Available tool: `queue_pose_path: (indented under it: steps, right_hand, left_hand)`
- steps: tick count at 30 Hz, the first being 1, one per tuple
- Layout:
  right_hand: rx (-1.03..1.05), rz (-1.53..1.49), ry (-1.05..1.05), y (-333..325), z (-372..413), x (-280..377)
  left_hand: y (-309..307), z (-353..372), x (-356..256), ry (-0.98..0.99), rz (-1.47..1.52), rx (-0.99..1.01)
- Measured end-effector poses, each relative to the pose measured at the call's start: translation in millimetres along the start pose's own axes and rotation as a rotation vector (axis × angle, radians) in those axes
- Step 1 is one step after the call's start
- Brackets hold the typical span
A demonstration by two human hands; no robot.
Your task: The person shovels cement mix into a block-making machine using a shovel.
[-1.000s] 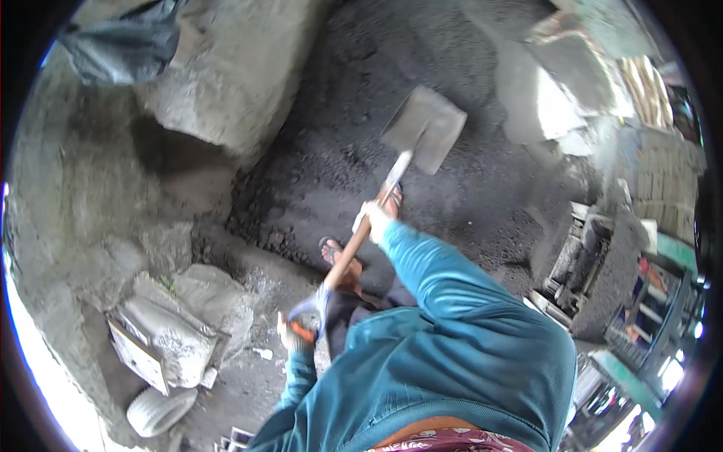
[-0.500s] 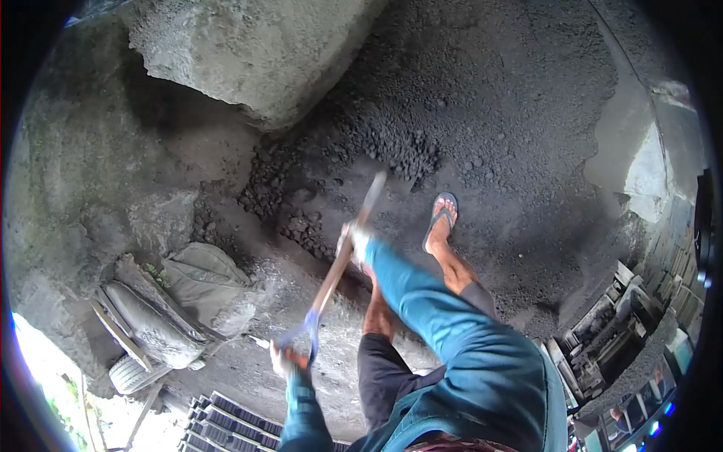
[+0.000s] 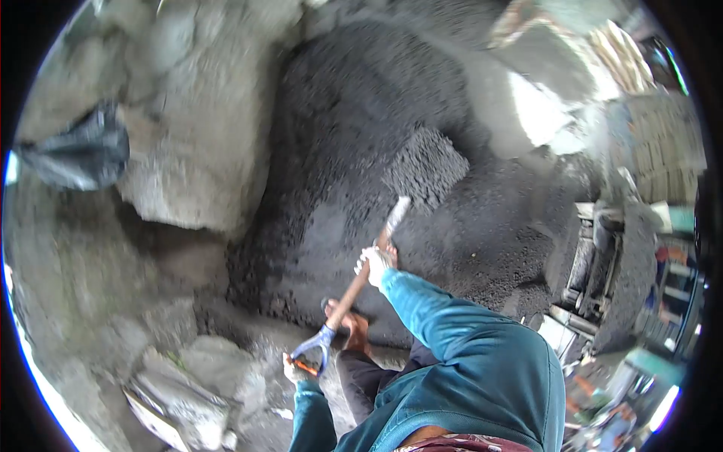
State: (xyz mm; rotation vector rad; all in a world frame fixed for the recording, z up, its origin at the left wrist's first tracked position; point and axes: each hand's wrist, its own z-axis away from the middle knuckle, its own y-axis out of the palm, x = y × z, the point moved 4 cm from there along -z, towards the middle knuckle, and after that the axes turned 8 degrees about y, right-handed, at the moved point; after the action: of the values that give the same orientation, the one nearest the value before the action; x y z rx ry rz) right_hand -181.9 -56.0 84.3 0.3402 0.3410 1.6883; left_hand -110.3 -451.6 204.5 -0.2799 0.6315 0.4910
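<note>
A shovel slants across the middle of the view, its wooden shaft running up and to the right. My left hand is closed on the grip of its blue D-shaped handle, which has an orange part. Higher up, my right hand wraps round the shaft; both hands look pale, as if gloved. A heap of dark, crumbly material covers the shovel's blade. My feet, in flip-flops, are partly hidden beneath the shaft and my arm.
Dark, lumpy ground material spreads around the blade. A big concrete block rises on the left, with a black plastic bag beyond it. Machinery stands at the right, near stacked slabs. People are visible at the lower right.
The shovel has swung right with a load of dark material on its blade. Both hands keep their hold on it. My view has turned toward the right.
</note>
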Motion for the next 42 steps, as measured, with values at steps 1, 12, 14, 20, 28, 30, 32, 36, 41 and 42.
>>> queue_pose_path:
  steps: [1,12,14,20,28,30,32,36,41,42]
  right_hand:
    - [0.021,-0.045,-0.062,0,38,23]
    - [0.442,-0.406,-0.924,10,449,347]
    - [0.559,-0.48,-1.097,11,542,396]
    - [0.809,-0.729,-1.452,-83,710,443]
    - [0.339,-0.622,-1.577,-187,662,327]
    - [0.543,-0.491,-1.49,-160,635,283]
    - [0.635,-0.307,-1.354,-124,605,244]
    - [0.583,-0.377,-1.041,-29,557,173]
    - [0.375,-0.385,-0.7,39,483,109]
    - [0.324,-0.369,-0.657,36,457,113]
  left_hand:
    - [33,18,-9,0.024,0.074,-0.002]
    - [409,286,-145,0.699,-0.181,0.801]
    - [495,366,-182,0.942,-0.088,1.356]
    - [532,632,-197,1.934,0.17,1.895]
    - [417,541,-93,2.254,-0.2,2.075]
    - [382,475,-99,2.137,-0.423,2.037]
    - [342,417,-117,1.903,-0.423,1.948]
    - [252,347,-190,1.948,-0.431,1.411]
    - [147,326,-261,1.874,-0.355,0.969]
    - [136,339,-265,1.846,-0.348,0.925]
